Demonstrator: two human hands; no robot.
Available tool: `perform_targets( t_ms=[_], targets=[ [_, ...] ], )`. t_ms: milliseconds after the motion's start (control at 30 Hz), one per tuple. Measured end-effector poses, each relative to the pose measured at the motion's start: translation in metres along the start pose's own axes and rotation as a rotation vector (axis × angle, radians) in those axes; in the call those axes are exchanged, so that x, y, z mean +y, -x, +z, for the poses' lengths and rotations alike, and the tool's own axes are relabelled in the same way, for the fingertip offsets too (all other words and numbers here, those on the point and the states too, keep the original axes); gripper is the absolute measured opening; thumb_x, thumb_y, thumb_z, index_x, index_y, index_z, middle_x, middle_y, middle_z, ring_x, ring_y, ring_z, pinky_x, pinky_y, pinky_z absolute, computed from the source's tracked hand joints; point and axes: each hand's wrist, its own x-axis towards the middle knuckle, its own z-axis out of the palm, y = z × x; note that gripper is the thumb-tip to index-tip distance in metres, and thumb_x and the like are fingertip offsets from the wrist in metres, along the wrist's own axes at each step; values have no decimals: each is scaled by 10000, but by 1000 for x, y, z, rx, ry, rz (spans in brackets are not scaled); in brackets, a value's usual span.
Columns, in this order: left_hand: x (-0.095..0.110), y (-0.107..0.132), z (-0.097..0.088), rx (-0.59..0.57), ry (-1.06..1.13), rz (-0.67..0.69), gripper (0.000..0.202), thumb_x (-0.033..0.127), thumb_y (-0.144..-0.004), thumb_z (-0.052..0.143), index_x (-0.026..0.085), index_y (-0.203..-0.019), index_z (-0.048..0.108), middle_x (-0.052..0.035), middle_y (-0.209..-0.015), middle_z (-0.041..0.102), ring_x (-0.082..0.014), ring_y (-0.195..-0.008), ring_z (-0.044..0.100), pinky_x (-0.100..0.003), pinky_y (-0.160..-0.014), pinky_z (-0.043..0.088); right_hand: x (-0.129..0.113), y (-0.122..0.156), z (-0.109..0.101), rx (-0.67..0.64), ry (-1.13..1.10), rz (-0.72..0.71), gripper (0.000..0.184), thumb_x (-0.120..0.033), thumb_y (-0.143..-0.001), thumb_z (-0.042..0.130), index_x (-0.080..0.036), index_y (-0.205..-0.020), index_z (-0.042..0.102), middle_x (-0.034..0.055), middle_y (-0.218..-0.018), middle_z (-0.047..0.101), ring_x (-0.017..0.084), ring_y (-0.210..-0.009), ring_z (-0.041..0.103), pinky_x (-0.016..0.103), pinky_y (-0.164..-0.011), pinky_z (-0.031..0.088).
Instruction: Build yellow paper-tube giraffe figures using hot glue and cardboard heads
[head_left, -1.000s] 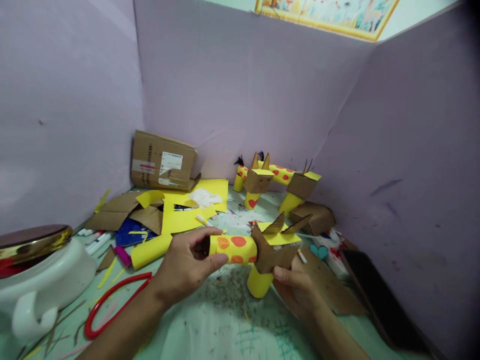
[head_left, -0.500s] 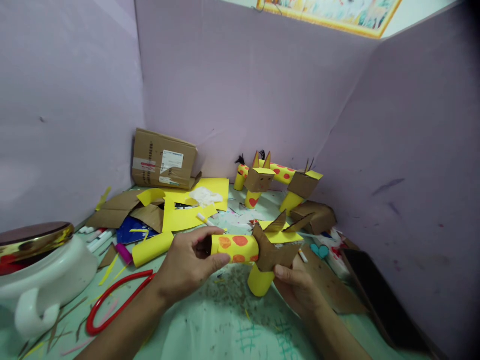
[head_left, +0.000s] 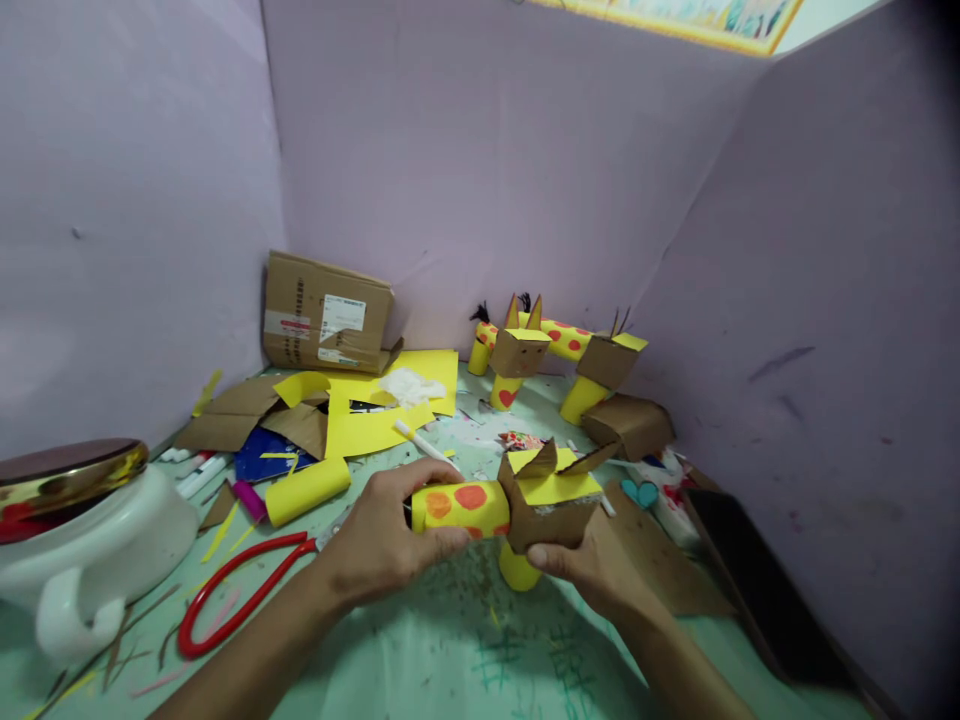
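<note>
The green table (head_left: 465,660), walled by lilac boards (head_left: 480,180), is strewn with craft litter: at the far left a white pot with a gold lid (head_left: 82,540), a cardboard box (head_left: 326,315) leaning on the far wall, yellow paper sheets (head_left: 382,415) before it, red-handled scissors (head_left: 240,590) near left, a spare yellow tube (head_left: 307,490), and a dark tablet (head_left: 757,590) at the right. Two finished giraffe-like figures (head_left: 555,355) stand at the far middle. In the near middle both hands hold a third paper animal (head_left: 510,505) just above the table. The left hand (head_left: 382,545) is curled round the open end of its spotted yellow body tube (head_left: 459,506), thumb on top, fingers beneath. The right hand (head_left: 592,570) is closed on the underside of the brown cardboard head box (head_left: 551,500), thumb pressed against its near face; its palm is hidden. One yellow leg (head_left: 516,570) hangs below the joint. The step appears to be seating the head against the tube. To do it well, I judge the tube should be gripped lightly so that it does not flatten, the push kept straight along its axis, the head level with the ears (head_left: 541,460) upward, and pressure held on the seam, not the thin ears or leg.
</note>
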Motion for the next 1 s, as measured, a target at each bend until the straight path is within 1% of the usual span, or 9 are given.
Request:
perform_targets(
  t_ms=[67,167,233,367,500,600,700,900,1000],
  targets=[
    [0,1,3,-6,-3,11,300,283,-653,677,212,-939,618,3,-937,648,-177,-851,585,-269,-756,460,-1,0,1,-38,75,-16,499,-442,-559,779,-152,-944,648,93,-899,709,277,-848,643,368,-752,520],
    [-1,2,6,0,-11,8,298,307,-665,663,212,-945,622,-1,-942,650,-178,-841,590,-274,-753,465,0,1,2,-46,94,-32,549,-446,-572,771,-158,-1021,643,93,-982,703,277,-891,639,359,-767,522],
    [0,3,6,8,-27,-3,295,339,-678,646,208,-941,622,-5,-922,653,-176,-806,594,-274,-722,471,1,2,3,-48,89,-28,535,-432,-582,768,-166,-1029,643,89,-1001,701,271,-900,639,350,-765,525],
    [7,5,6,5,-60,-31,282,372,-700,614,190,-915,625,-12,-847,667,-167,-723,596,-263,-649,473,-2,4,6,-19,75,-3,432,-400,-561,781,-167,-908,669,82,-892,718,269,-823,651,357,-718,538],
    [12,7,8,62,-77,6,224,328,-685,615,188,-858,641,-13,-810,682,-164,-708,606,-257,-646,477,-2,7,9,-14,29,47,390,-362,-541,798,-175,-857,667,83,-918,713,281,-835,651,401,-759,533],
    [12,8,10,78,-89,39,201,314,-680,615,182,-830,638,-9,-769,672,-154,-672,595,-249,-618,470,0,9,10,8,12,82,408,-355,-522,812,-183,-858,657,84,-948,707,294,-887,644,437,-814,518],
    [10,9,12,80,-96,34,195,314,-683,613,178,-822,633,-6,-741,660,-148,-649,583,-247,-603,461,3,11,10,11,-25,95,432,-353,-527,813,-192,-892,647,81,-987,701,294,-908,645,442,-836,514],
    [11,10,14,95,-92,53,186,305,-686,613,171,-815,629,-5,-736,656,-138,-634,578,-244,-603,462,4,10,9,7,-27,92,553,-334,-515,821,-178,-1009,626,92,-1013,697,290,-884,652,423,-810,528],
    [10,9,15,107,-94,61,199,312,-688,617,174,-831,631,-6,-755,666,-142,-646,587,-248,-610,468,3,10,9,5,-30,89,517,-340,-521,818,-174,-977,640,96,-999,701,289,-872,654,418,-798,529]
  ],
)
